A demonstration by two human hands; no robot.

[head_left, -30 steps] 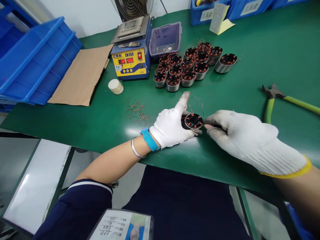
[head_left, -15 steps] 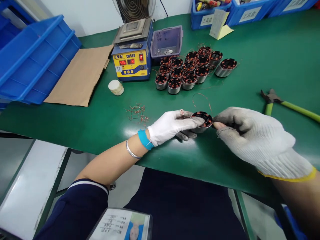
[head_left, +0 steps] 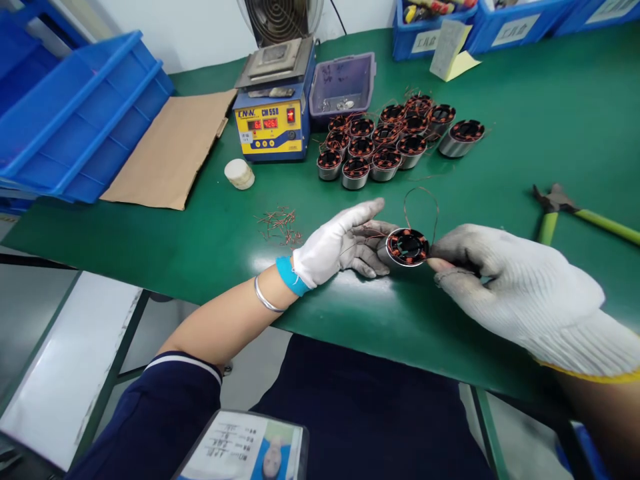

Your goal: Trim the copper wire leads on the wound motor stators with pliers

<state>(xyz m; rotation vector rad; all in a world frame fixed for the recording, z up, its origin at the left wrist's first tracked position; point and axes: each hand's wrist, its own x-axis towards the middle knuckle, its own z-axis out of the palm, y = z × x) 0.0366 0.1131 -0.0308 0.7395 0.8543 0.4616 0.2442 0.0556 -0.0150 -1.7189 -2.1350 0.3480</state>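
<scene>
A motor stator [head_left: 407, 247] with a silvery metal rim, black insulation and copper windings is tilted near the table's front, its open face toward me. Beside its left side is my gloved left hand [head_left: 353, 243], palm turned up and thumb lifted away; the fingertips reach the stator's wall. Fine copper leads cross those fingers. At the stator's right edge, my right hand [head_left: 510, 293], in a knitted glove, pinches thumb and forefinger together on a copper wire [head_left: 437, 212] that loops up above the stator. The pinched end is hidden by the fingers.
More stators [head_left: 385, 163] stand grouped behind, beside a purple bin [head_left: 345, 83] and a soldering pot controller [head_left: 273, 127]. Wire scraps [head_left: 281, 223] lie left of my hands, near a round white block [head_left: 239, 173]. Green-handled cutters [head_left: 555, 200] lie at right. Cardboard [head_left: 170, 147] lies far left.
My left thumb has lifted off the stator and the hand has opened, palm up. The stator has tilted toward me. My right hand keeps its pinch at the stator's edge.
</scene>
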